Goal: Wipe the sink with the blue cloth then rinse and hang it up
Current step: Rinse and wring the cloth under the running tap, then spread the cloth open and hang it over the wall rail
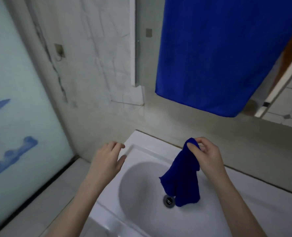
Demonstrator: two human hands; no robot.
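A small dark blue cloth point(182, 177) hangs limp over the bowl of a white sink point(138, 182). My right hand point(205, 154) pinches its top corner between thumb and fingers. The cloth's lower end dangles just beside the metal drain point(168, 200). My left hand point(108, 158) hovers over the sink's back left rim, fingers spread, holding nothing. No tap is in view.
A large blue towel point(223, 53) hangs above the sink at the upper right. A frosted glass panel point(18, 103) with blue shapes stands to the left. A cracked white tiled wall point(99, 57) is behind the sink. A white countertop point(270, 211) extends right.
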